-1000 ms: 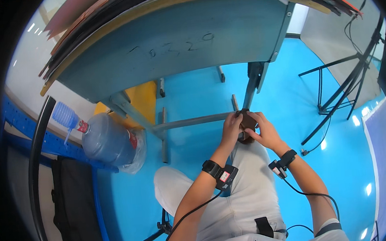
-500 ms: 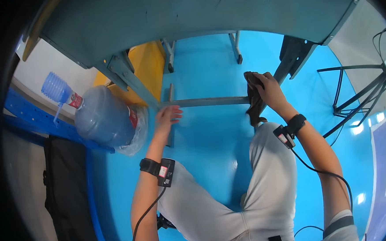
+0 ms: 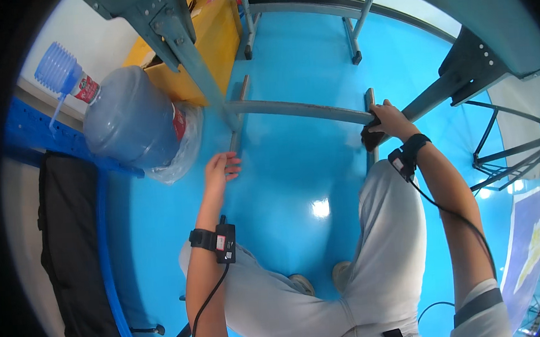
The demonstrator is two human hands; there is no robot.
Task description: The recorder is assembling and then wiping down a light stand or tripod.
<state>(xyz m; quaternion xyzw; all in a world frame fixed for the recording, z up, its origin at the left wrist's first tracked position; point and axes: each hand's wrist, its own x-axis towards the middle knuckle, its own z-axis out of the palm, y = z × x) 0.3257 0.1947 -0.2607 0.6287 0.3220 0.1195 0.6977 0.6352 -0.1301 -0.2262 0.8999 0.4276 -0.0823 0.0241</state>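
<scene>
A grey metal desk frame stands before me, with a crossbar [image 3: 303, 109] running between its two legs near the floor. My right hand [image 3: 393, 121] is closed on a dark brown cloth [image 3: 372, 140], pressing it against the right end of the crossbar, where it meets the leg. Most of the cloth is hidden under that hand. My left hand [image 3: 219, 170] holds nothing; its fingers are loosely bent and apart, beside the left foot bar [image 3: 240, 108] of the frame. Whether it touches the bar I cannot tell.
On the left stand a large blue water jug [image 3: 132, 124] with a hand pump, a yellow box [image 3: 216, 42] and a blue rack [image 3: 45, 136]. A black bag [image 3: 71, 261] lies lower left. At the right are black thin-legged stands [image 3: 516, 150] and a purple poster [image 3: 525, 245].
The cloth, hanging long from my right hand before, is now bunched low against the frame. My left hand has come away from the crossbar's left end, toward me. The view has tilted.
</scene>
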